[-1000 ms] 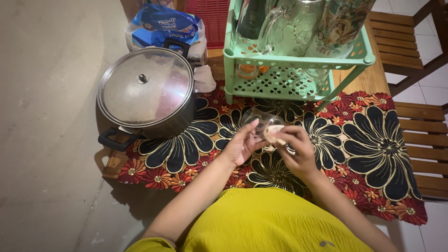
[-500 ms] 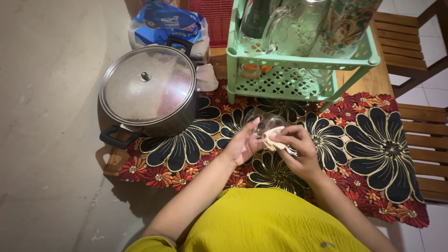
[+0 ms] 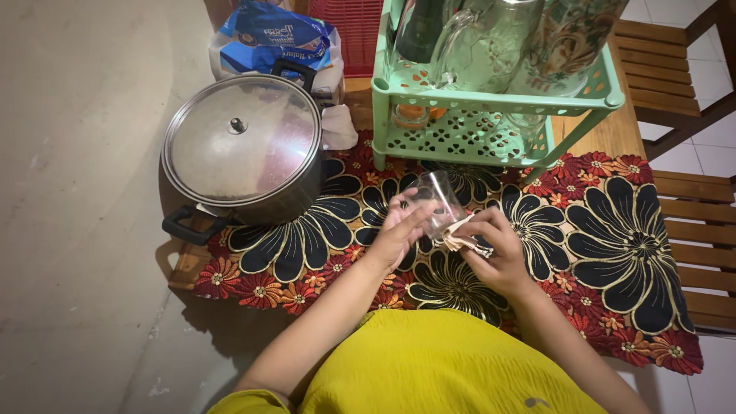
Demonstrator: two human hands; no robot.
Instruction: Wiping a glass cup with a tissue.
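Your left hand [image 3: 395,234] cradles the clear glass [image 3: 437,203] from its left side; your right hand [image 3: 498,249] pinches a wadded cloth [image 3: 462,241] against the glass's lower right. The glass is tilted, its long axis running up-left away from you, over the floral tablecloth [image 3: 613,253], between both hands, the left slightly closer.
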